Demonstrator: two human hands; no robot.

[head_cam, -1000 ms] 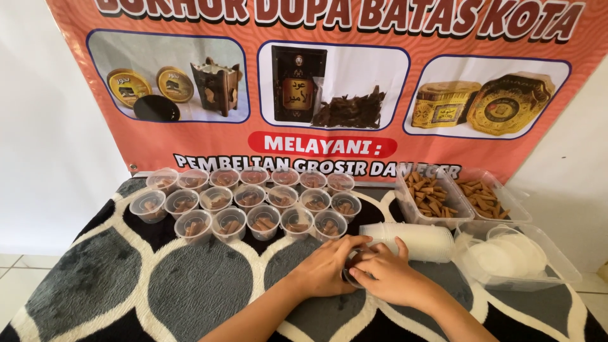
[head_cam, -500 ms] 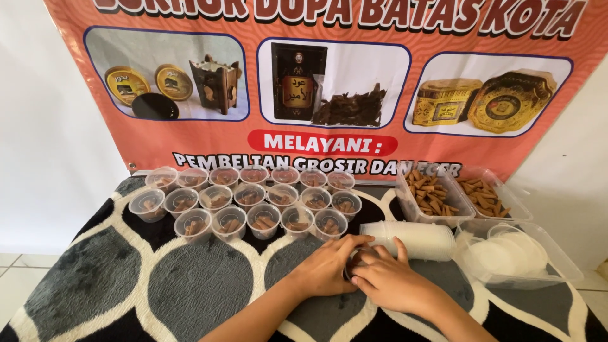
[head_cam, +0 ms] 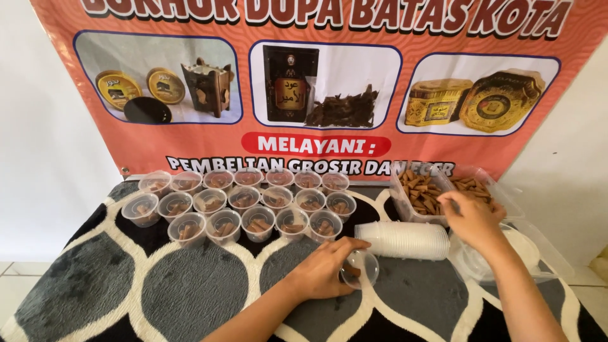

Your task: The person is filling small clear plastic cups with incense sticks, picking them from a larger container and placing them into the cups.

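My left hand (head_cam: 323, 269) rests low on the patterned mat, fingers wrapped around a small clear plastic cup (head_cam: 360, 269) with a few brown pieces inside. My right hand (head_cam: 470, 214) is out at the right, over the near edge of a clear tray (head_cam: 405, 206) full of brown stick-like pieces; its fingers curl downward and I cannot tell whether they hold anything. A stack of empty clear cups (head_cam: 405, 239) lies on its side between the two hands.
Several small clear cups (head_cam: 244, 204) with brown pieces stand in three rows at the back left of the mat. A second tray (head_cam: 484, 187) of brown pieces and a clear container of lids (head_cam: 532, 250) sit at the right. An orange printed banner (head_cam: 316, 82) hangs behind.
My right hand has left the cup and moved right and back to the tray of brown pieces. My left hand stays on the cup.
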